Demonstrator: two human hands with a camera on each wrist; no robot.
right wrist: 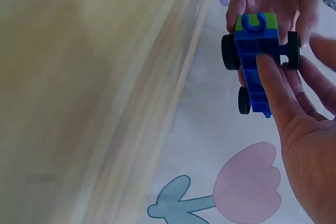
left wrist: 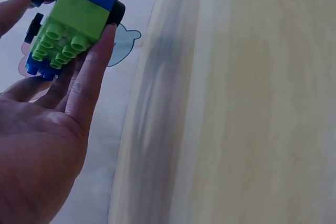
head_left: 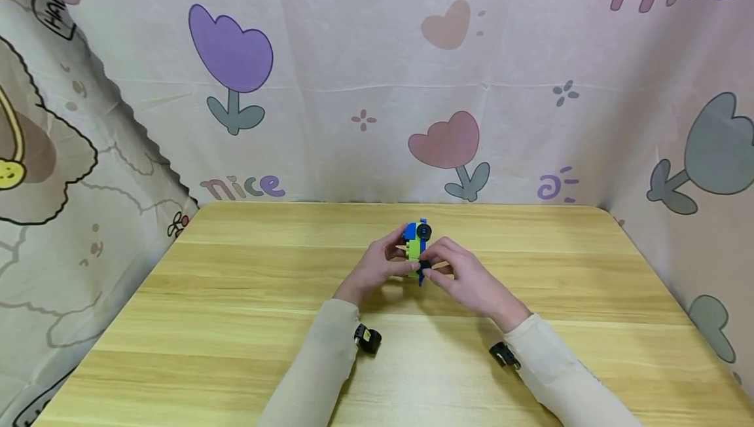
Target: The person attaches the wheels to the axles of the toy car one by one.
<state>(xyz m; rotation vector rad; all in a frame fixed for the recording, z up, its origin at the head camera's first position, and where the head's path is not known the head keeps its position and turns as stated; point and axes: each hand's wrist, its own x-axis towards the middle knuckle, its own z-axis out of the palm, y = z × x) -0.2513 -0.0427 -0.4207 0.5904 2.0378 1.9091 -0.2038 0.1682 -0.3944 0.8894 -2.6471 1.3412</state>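
A toy car of blue and lime-green building bricks point(head_left: 415, 249) is held up above the table, tilted on its side. My left hand point(head_left: 377, 266) grips its body from the left, fingers along the green studded brick point(left wrist: 76, 19) in the left wrist view. My right hand point(head_left: 473, 280) pinches a black wheel point(right wrist: 293, 51) at the near end of the car. A short blue axle stub shows between that wheel and the blue chassis point(right wrist: 256, 80) in the right wrist view. Another black wheel point(head_left: 423, 231) sits at the far end.
The wooden table point(head_left: 235, 322) spreads beneath both forearms. Black wrist cameras point(head_left: 369, 340) are strapped under the sleeves. A printed cloth point(head_left: 347, 54) with flowers hangs behind the table's far edge and along the sides.
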